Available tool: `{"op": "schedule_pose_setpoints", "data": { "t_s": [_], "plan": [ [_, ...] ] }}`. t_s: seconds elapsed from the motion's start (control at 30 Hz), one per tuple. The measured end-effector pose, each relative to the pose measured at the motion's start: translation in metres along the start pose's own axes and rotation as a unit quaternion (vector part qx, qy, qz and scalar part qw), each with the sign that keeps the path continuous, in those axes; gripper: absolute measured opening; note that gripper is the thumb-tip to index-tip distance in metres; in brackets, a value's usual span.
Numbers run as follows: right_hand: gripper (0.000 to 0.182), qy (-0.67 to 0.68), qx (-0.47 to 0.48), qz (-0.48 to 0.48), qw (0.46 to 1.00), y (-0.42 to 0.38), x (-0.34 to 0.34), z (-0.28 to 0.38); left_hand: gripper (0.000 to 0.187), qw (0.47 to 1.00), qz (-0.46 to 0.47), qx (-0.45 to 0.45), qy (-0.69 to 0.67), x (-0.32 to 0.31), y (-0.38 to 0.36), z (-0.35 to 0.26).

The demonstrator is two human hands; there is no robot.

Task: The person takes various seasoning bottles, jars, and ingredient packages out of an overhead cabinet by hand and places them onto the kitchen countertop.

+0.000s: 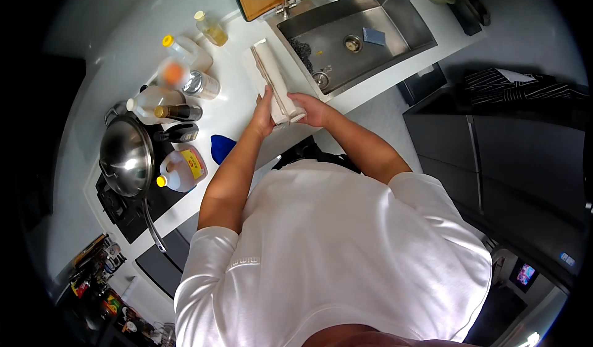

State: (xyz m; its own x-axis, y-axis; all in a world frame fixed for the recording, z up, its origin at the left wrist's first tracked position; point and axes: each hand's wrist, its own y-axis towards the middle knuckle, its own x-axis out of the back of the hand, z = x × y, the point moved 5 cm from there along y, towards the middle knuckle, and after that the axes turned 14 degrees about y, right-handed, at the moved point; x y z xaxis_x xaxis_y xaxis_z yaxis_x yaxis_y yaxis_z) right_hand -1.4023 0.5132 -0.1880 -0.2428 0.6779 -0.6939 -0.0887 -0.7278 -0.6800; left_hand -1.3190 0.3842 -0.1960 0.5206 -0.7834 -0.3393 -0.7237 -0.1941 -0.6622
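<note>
I see the left hand (265, 113) and right hand (310, 108) clasping a long, off-white packet (269, 69) by its near end, between them (far end over the white counter (235, 95), left of the steel sink (333, 23)).

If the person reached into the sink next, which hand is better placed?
Probably the right hand: it sits nearer the sink. The left hand is on the other side of the white package, towards the bottles. Both hold the package.

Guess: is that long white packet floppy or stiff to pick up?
Probably fairly stiff: the long white packet looks straight well beyond the left hand and right hand. It may dip if held at one end, being so long and narrow.
</note>
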Motion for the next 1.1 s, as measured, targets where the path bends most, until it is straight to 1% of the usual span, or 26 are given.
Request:
{"op": "schedule_pose_setpoints", "data": {
  "t_s": [0.03, 0.07, 0.1, 0.17, 0.2, 0.23, 0.27, 0.3, 0.33, 0.37, 0.4, 0.43, 0.47, 0.5, 0.57, 0.6, 0.63, 0.67, 0.73, 0.77, 0.83, 0.87, 0.9, 0.97, 1.03, 1.1],
  "plan": [
    [0.046, -0.016, 0.004, 0.0, 1.0, 0.003, 0.002, -0.002, 0.091, 1.0, -0.003, -0.02, -0.002, -0.002, 0.001, -0.003],
    [0.046, -0.033, 0.007, -0.001, 0.999, 0.005, 0.001, -0.002, 0.091, 1.0, -0.002, -0.021, -0.001, -0.004, 0.003, -0.004],
    [0.046, -0.033, 0.008, 0.0, 0.999, 0.005, 0.001, -0.003, 0.091, 0.999, -0.021, -0.021, 0.019, -0.004, 0.004, -0.004],
    [0.05, -0.081, 0.071, -0.059, 0.992, 0.007, 0.009, -0.002, 0.09, 0.998, -0.04, -0.02, 0.041, -0.002, 0.004, -0.003],
    [0.05, -0.081, 0.072, -0.058, 0.992, 0.01, 0.011, -0.003, 0.085, 0.999, -0.033, -0.015, 0.018, -0.002, 0.004, -0.002],
    [0.052, -0.136, 0.082, -0.1, 0.982, 0.014, 0.015, -0.003, 0.08, 1.0, -0.026, -0.011, -0.004, -0.002, 0.005, -0.001],
    [0.054, -0.19, 0.092, -0.141, 0.967, 0.012, 0.015, 0.0, 0.08, 1.0, -0.026, -0.011, -0.002, -0.004, 0.003, -0.004],
    [0.054, -0.189, 0.094, -0.141, 0.967, 0.009, 0.014, 0.0, 0.074, 0.999, -0.045, -0.012, 0.006, -0.005, 0.0, -0.005],
    [0.058, -0.228, 0.107, -0.123, 0.96, 0.006, 0.01, 0.001, 0.068, 0.998, -0.063, -0.013, 0.015, -0.005, -0.004, -0.006],
    [0.062, -0.266, 0.121, -0.105, 0.951, 0.006, 0.012, 0.0, 0.068, 0.998, -0.061, -0.012, 0.017, -0.009, -0.009, -0.008],
    [0.062, -0.265, 0.121, -0.106, 0.951, 0.01, 0.013, 0.0, 0.065, 0.998, -0.063, -0.01, 0.02, -0.011, -0.014, -0.011],
    [0.065, -0.247, 0.094, -0.089, 0.96, 0.016, 0.013, -0.003, 0.062, 0.998, -0.065, -0.008, 0.022, -0.014, -0.02, -0.015],
    [0.068, -0.228, 0.067, -0.072, 0.969, 0.015, 0.006, -0.006, 0.062, 0.998, -0.064, -0.008, 0.024, -0.014, -0.022, -0.015],
    [0.068, -0.226, 0.068, -0.072, 0.969, 0.009, 0.003, -0.007, 0.063, 0.998, -0.06, -0.003, 0.019, -0.014, -0.024, -0.015],
    [0.072, -0.331, 0.166, 0.074, 0.926, -0.003, -0.017, -0.005, 0.065, 0.998, -0.054, 0.0, 0.017, -0.015, -0.026, -0.015],
    [0.072, -0.33, 0.169, 0.073, 0.926, -0.004, -0.016, -0.005, 0.069, 0.999, -0.041, 0.005, 0.018, -0.017, -0.027, -0.014],
    [0.073, -0.331, 0.174, 0.051, 0.926, -0.006, -0.014, -0.005, 0.073, 0.999, -0.029, 0.01, 0.019, -0.018, -0.029, -0.013],
    [0.076, -0.331, 0.179, 0.029, 0.926, -0.011, -0.016, -0.003, 0.073, 0.999, -0.027, 0.01, 0.022, -0.019, -0.028, -0.01],
    [0.077, -0.315, 0.202, 0.027, 0.927, -0.029, -0.019, 0.001, 0.071, 0.999, -0.033, -0.029, 0.032, -0.025, -0.025, -0.009],
    [0.078, -0.301, 0.223, 0.025, 0.927, -0.041, -0.023, 0.002, 0.071, 0.998, -0.027, -0.031, 0.038, -0.029, -0.023, -0.005],
    [0.081, -0.301, 0.255, 0.0, 0.919, -0.048, -0.006, 0.0, 0.088, 0.997, 0.014, -0.068, 0.024, -0.045, -0.021, -0.006],
    [0.085, -0.303, 0.28, -0.026, 0.91, -0.055, 0.004, 0.006, 0.088, 0.996, 0.014, -0.069, 0.053, -0.06, -0.029, -0.012],
    [0.085, -0.271, 0.282, -0.031, 0.92, -0.067, 0.01, 0.007, 0.088, 0.993, 0.021, -0.075, 0.084, -0.077, -0.039, -0.018],
    [0.085, -0.229, 0.293, -0.039, 0.928, -0.093, 0.017, 0.012, 0.079, 0.994, 0.076, -0.057, 0.046, -0.099, -0.031, -0.01],
    [0.087, -0.221, 0.304, -0.061, 0.925, -0.128, 0.02, 0.019, 0.067, 0.987, 0.134, -0.065, 0.057, -0.123, -0.023, -0.006],
    [0.092, -0.222, 0.321, -0.101, 0.915, -0.158, 0.028, 0.021, 0.056, 0.986, 0.111, -0.074, 0.105, -0.153, -0.027, -0.007]
  ]
}}
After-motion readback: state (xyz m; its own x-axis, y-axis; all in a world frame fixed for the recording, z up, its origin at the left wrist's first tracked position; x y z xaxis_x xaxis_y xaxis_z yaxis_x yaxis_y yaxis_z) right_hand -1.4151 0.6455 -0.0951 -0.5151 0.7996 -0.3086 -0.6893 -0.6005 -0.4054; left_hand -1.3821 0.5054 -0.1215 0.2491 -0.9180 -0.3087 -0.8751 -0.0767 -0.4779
